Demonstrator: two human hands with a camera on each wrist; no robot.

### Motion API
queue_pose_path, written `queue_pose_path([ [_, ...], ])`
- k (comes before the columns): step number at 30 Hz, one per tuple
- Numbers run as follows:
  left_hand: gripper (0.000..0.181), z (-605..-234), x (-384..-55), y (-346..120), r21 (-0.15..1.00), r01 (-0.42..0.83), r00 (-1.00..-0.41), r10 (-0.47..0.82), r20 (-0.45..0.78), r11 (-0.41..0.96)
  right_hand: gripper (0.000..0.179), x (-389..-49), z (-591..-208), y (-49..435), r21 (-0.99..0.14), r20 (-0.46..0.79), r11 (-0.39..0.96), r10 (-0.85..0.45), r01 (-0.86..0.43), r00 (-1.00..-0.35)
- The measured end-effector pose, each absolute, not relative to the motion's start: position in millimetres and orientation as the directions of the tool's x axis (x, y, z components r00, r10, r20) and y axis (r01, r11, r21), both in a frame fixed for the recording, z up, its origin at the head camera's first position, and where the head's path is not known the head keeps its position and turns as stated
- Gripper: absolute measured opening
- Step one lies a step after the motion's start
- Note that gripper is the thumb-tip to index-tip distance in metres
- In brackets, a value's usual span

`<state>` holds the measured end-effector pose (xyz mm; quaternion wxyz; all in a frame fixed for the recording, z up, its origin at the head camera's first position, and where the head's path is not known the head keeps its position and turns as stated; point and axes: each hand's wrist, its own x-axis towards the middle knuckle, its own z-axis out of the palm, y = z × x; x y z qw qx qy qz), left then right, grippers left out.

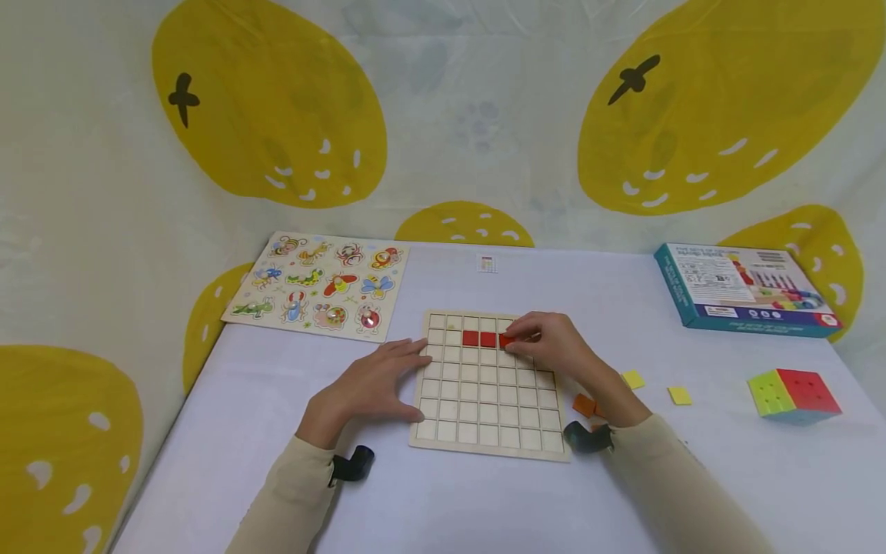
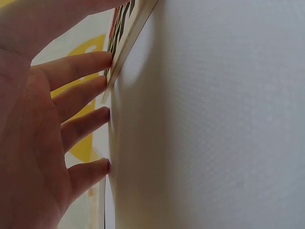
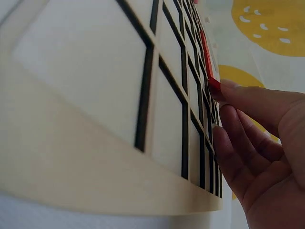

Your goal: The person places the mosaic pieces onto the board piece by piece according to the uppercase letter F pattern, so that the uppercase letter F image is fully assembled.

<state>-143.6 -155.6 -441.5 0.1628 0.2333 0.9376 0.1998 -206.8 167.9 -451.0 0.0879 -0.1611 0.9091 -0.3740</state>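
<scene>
A square wooden grid board (image 1: pixel 490 452) lies on the white table between the hands. Two red square tiles sit side by side in its second row from the far edge, one (image 1: pixel 470 338) left of the other (image 1: pixel 487 339). Just right of them, at the neighbouring cell, the right hand (image 1: pixel 550 342) pinches a third red tile (image 3: pixel 216 88) between thumb and fingers. In the right wrist view this tile is tilted at the grid's surface. With fingers spread, the left hand (image 1: pixel 374 381) rests along the board's left edge, its thumb near the front corner and fingertips at the side.
Orange tiles (image 1: pixel 584 405) lie partly hidden by the right wrist, with yellow tiles (image 1: pixel 680 395) beyond. A puzzle cube (image 1: pixel 796 394) and a toy box (image 1: pixel 754 288) stand at right. An insect puzzle board (image 1: pixel 311 288) lies back left, a small printed card (image 1: pixel 487 264) at the back.
</scene>
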Motion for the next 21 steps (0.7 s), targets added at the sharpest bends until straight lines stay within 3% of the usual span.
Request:
queue_pose_path([
  [21, 0.086, -444.0, -145.7, -155.3, 0.428, 0.369, -0.843, 0.492, -0.220, 0.825, 0.019, -207.9, -450.0, 164.0, -0.686, -0.041, 0.689, -0.359, -0.235, -0.933],
])
